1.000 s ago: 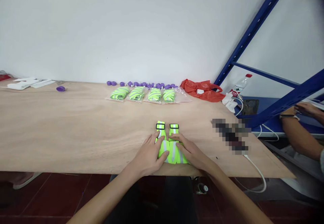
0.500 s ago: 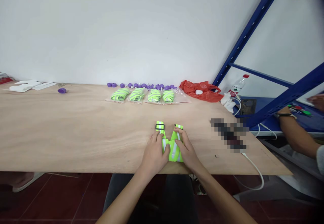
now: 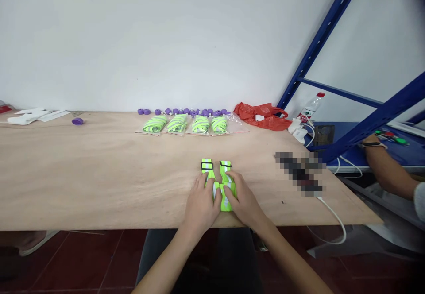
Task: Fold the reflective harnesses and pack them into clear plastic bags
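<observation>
A folded neon-green reflective strap [image 3: 219,183] with grey stripes and black buckles lies near the front edge of the plywood table [image 3: 99,170]. My left hand [image 3: 201,203] presses on its left side, fingers curled over the fabric. My right hand [image 3: 244,201] presses on its right side the same way. The two buckle ends stick out beyond my fingertips. Both hands hold the bundle squeezed between them.
Several bagged green straps [image 3: 186,124] lie in a row at the back with purple caps [image 3: 182,111] behind them. A red plastic bag [image 3: 264,116], a bottle [image 3: 307,107] and a white cable [image 3: 332,216] sit to the right. Another person's arm [image 3: 388,168] rests by the blue rack [image 3: 365,130].
My hands moved closer together and gathered the strap into a narrower bundle. The other person's hand at the right shifted.
</observation>
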`<state>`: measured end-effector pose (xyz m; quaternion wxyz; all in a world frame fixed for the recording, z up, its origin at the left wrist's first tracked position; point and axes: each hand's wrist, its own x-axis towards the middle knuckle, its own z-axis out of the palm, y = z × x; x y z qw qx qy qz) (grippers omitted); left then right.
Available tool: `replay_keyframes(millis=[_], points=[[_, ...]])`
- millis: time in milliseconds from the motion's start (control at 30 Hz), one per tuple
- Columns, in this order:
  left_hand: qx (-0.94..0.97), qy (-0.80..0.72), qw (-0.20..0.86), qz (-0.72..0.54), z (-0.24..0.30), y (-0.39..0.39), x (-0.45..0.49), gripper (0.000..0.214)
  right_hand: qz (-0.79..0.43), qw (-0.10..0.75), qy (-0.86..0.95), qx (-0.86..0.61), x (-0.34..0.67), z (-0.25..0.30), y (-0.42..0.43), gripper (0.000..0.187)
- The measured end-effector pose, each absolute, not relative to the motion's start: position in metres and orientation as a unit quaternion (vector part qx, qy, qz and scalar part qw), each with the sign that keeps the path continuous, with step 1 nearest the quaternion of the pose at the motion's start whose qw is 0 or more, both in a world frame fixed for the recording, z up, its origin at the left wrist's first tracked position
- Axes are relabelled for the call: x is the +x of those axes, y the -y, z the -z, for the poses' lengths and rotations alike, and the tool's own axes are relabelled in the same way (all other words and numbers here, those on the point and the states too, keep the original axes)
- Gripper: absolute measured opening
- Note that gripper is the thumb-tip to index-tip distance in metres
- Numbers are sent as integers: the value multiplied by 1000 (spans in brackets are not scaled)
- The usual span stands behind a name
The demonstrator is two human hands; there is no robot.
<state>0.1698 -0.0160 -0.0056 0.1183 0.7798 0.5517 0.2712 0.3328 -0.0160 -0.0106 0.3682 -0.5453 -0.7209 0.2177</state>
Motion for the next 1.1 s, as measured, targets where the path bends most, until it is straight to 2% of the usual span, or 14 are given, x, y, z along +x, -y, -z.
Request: replay_keyframes(millis=[167,267,333,433,533,567,700,867,1100], points=[[792,-538,122,-262,9,16,167,36,-197,252,781,-536,348,10,32,58],[788,-521,182,-275,3,16,164,39,-196,187,806,-527,354,5,32,77],[777,-499,242,-297,-5,17,160,36,-195,168,812,-524,354,2,30,81],[767,-458,321,-314,-18,18,150,27,-197,164,815,-520,354,-2,29,79],[794,-421,337,-279,-25,20,136,21,-202,160,826,-502,356,-6,30,77],[812,-408,328,-259,-26,21,132,23,-203,161,831,-491,358,-7,31,77],[875,-357,266,-191,-23,25,117,57,-199,192,849,-450,365,-6,39,74],[899,-352,200,-169,-10,37,111,57,-143,192,875,-421,372,5,52,62],[907,-369,130,-154,1,46,115,58,-93,192,884,-417,377,13,60,61]])
